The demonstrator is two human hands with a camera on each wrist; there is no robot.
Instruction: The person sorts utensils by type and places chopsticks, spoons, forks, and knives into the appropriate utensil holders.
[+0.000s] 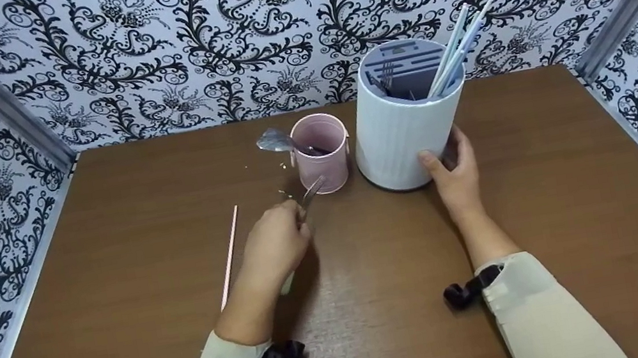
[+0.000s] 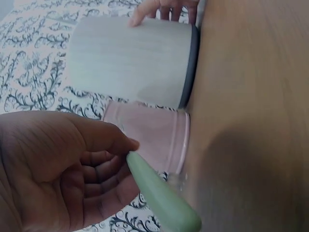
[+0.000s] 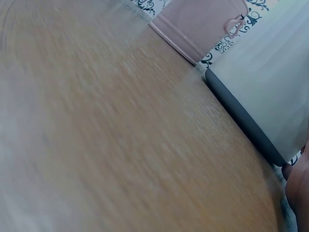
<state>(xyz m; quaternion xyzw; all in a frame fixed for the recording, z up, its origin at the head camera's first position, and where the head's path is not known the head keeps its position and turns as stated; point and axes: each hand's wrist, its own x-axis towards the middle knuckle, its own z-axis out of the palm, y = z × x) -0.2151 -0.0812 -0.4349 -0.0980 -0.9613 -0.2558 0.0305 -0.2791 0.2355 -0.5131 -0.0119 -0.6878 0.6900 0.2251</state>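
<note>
My left hand (image 1: 278, 237) pinches a green-handled utensil (image 2: 161, 195) between thumb and fingers. Its metal end points toward the pink bucket (image 1: 323, 165), overlapping the bucket's front in the head view; the exact kind of utensil is unclear. A broad silver utensil head (image 1: 274, 140) leans out over the bucket's left rim, with darker pieces inside. To the right stands a tall white utensil holder (image 1: 400, 142) with a grey slotted top. Low on its right side, my right hand (image 1: 458, 175) grips it, thumb on the front, other fingers partly hidden behind.
Several pale chopsticks (image 1: 457, 55) and a fork (image 1: 387, 77) stick up from the holder. A pink chopstick (image 1: 229, 255) lies left of my left hand on the brown table (image 1: 380, 311). Patterned walls (image 1: 193, 44) enclose the back and sides.
</note>
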